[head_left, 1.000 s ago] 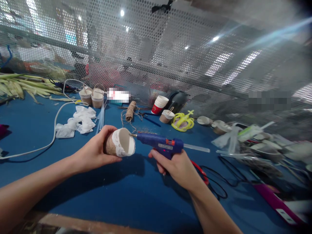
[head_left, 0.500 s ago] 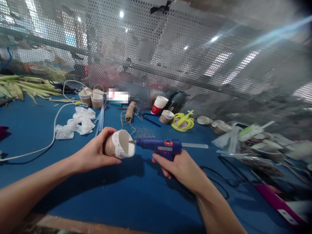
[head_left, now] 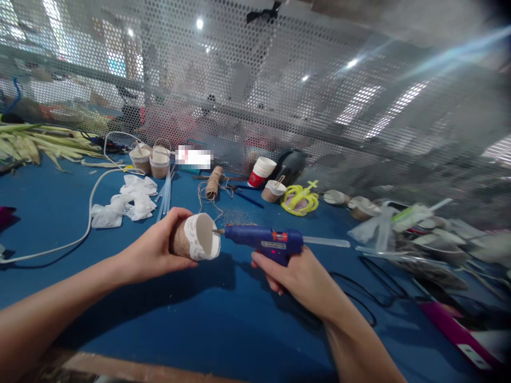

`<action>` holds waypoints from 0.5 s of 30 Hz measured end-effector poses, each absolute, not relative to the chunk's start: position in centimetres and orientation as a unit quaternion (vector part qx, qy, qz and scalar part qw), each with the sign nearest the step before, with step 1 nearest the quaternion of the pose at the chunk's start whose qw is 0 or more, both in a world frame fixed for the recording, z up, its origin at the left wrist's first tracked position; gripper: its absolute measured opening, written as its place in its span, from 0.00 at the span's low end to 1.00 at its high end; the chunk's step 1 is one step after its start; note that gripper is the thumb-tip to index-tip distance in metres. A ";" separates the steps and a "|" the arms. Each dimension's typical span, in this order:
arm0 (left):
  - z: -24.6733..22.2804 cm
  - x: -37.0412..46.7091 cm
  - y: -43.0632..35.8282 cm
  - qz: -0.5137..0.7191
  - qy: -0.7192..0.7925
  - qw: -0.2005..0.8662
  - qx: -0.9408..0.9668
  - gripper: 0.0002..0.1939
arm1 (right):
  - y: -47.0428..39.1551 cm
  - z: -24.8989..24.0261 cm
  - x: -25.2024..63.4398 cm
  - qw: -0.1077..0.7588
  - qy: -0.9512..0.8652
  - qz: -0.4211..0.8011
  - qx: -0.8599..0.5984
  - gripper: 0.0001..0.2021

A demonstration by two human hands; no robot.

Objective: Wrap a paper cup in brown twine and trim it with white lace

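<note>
My left hand is wrapped round a paper cup covered in brown twine, with a white lace band near its rim. The cup is tipped on its side above the table, its mouth turned to the right. A blue hot glue gun is gripped in my right hand. Its metal nozzle points left at the cup's mouth and overlaps the rim; whether it touches cannot be made out. A clear glue stick juts from the gun's back, and a small red light glows on its side.
On the blue table lie white lace, glue sticks and a twine spool. Behind stand twine-wrapped cups, stacked paper cups and a yellow crown. Black cable and a cluttered pile are at right.
The glue gun in my right hand has shifted slightly to the right, its nozzle drawn back a little at the cup's rim. My left hand and the cup are nearly still.
</note>
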State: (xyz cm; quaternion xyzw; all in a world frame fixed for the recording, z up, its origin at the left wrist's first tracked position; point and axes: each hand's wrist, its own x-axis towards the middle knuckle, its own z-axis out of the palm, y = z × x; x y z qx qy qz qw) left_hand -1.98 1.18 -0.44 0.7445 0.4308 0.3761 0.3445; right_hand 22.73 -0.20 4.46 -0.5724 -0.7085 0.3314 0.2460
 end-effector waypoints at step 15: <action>-0.3 -2.0 1.3 0.372 0.446 0.331 0.744 0.29 | -0.4 4.4 22.5 0.237 -0.712 0.282 -0.598 0.14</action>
